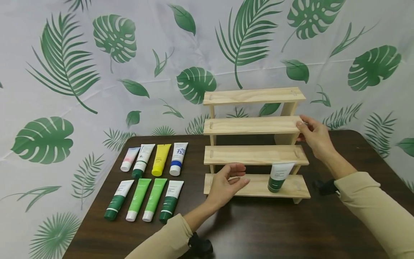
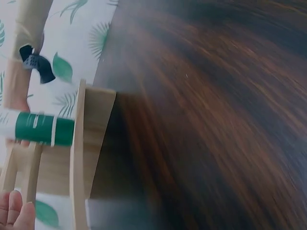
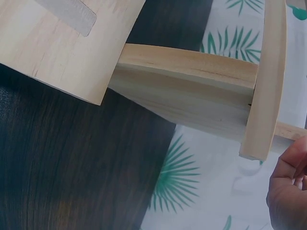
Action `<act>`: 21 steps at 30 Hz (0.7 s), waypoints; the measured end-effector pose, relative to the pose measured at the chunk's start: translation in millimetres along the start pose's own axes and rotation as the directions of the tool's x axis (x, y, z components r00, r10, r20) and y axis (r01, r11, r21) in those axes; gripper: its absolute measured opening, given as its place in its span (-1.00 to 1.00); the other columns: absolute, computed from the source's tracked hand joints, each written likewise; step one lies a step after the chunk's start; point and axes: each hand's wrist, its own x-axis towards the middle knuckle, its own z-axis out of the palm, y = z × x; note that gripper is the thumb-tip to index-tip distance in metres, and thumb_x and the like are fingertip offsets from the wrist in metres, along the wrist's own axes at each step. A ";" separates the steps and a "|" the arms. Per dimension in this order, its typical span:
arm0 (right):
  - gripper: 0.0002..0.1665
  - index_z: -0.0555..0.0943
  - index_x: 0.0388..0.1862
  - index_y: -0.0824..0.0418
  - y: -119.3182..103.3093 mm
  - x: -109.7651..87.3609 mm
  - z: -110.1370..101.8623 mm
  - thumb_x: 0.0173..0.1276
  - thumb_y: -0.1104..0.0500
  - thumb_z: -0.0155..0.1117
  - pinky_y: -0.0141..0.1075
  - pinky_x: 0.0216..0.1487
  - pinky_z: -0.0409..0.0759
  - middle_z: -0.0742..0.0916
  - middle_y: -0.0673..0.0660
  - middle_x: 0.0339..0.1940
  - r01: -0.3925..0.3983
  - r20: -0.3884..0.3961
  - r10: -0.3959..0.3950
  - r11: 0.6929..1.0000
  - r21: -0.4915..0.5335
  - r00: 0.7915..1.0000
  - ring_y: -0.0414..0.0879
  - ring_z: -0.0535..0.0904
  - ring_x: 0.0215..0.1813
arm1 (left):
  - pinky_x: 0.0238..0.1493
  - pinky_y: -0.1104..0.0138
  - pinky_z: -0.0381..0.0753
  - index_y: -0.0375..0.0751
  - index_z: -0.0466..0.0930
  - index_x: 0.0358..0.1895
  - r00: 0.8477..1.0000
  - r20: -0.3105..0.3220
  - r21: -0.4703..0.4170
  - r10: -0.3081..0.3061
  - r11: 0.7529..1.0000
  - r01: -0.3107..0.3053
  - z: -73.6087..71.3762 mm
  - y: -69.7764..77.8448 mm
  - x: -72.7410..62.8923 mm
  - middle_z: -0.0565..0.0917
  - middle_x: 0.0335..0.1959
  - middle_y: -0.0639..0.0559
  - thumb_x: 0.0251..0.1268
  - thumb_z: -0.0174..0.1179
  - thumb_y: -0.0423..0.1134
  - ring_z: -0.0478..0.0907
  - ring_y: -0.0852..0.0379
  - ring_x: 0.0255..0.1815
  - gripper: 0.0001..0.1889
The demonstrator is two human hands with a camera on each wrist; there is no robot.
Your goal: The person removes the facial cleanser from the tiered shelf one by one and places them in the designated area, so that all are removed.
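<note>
A stepped wooden display rack (image 1: 255,154) with several tiers stands on the table. My right hand (image 1: 315,136) grips the right end of its second tier from the top, thumb in front and fingers bent behind. On the bottom tier, toward the right, a white and dark green tube (image 1: 280,177) stands on its cap; the left wrist view shows the same tube (image 2: 45,128) sideways. My left hand (image 1: 226,183) is in front of the lower tiers at left, fingers loosely bent and holding nothing. Only its fingertips (image 2: 15,209) enter the left wrist view.
Tubes lie in two rows on the dark wooden table (image 1: 258,230) at left: green ones (image 1: 139,199), a yellow one (image 1: 161,160), a white and blue one (image 1: 178,159) and others. A leaf-print cloth (image 1: 155,72) hangs behind the table.
</note>
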 end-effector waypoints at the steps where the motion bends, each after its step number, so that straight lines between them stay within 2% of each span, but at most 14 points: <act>1: -0.28 0.09 0.41 0.48 0.1 0.1 0.1 0.47 0.05 -0.03 -0.56 -0.46 0.56 0.52 -0.17 -0.40 0.003 0.002 -0.003 1.000 0.004 1.000 -0.40 0.51 -0.46 | 0.11 0.21 0.54 -0.33 0.46 0.12 1.000 0.007 -0.007 -0.004 1.000 0.004 4.8 -0.6 1.6 0.56 0.08 -0.21 0.16 0.28 -0.38 0.54 -0.08 0.08 -0.57; 7: -0.29 0.08 0.41 0.49 1.3 1.3 -0.5 0.47 0.09 -0.02 -0.55 -0.47 0.56 0.53 -0.18 -0.42 0.009 0.000 -0.009 1.000 0.029 1.000 -0.41 0.52 -0.48 | 0.08 0.34 0.55 -0.26 0.48 0.09 1.000 0.027 -0.019 0.011 1.000 -0.010 30.9 -6.5 11.1 0.60 0.03 -0.13 0.11 0.32 -0.38 0.56 0.10 0.04 -0.57; 10: -0.29 0.08 0.42 0.48 2.0 2.3 -0.7 0.47 0.10 -0.02 -0.55 -0.47 0.56 0.53 -0.19 -0.42 0.004 0.001 -0.004 1.000 0.027 1.000 -0.41 0.51 -0.48 | 0.06 0.39 0.54 -0.28 0.46 0.10 0.999 0.042 -0.015 0.035 0.999 -0.034 41.4 -10.0 14.9 0.59 0.04 -0.17 0.11 0.33 -0.36 0.56 0.18 0.03 -0.55; 18: -0.30 0.10 0.41 0.47 0.6 1.1 -0.2 0.48 0.08 -0.04 -0.57 -0.46 0.56 0.52 -0.18 -0.41 0.006 -0.002 -0.006 1.000 0.007 1.000 -0.41 0.50 -0.47 | 0.03 0.44 0.52 -0.19 0.47 0.08 0.998 0.041 0.009 0.039 0.999 -0.039 63.1 -13.6 20.7 0.62 0.02 -0.06 0.06 0.37 -0.36 0.54 0.28 0.01 -0.53; 21: -0.30 0.09 0.41 0.48 0.8 1.0 -0.2 0.47 0.09 -0.03 -0.57 -0.47 0.55 0.52 -0.18 -0.41 0.007 0.001 -0.007 1.000 0.018 1.000 -0.40 0.50 -0.47 | 0.01 0.45 0.54 -0.23 0.46 0.07 0.998 0.026 0.031 0.052 0.998 -0.053 69.0 -14.7 21.5 0.62 0.00 -0.08 0.05 0.38 -0.36 0.55 0.27 -0.01 -0.53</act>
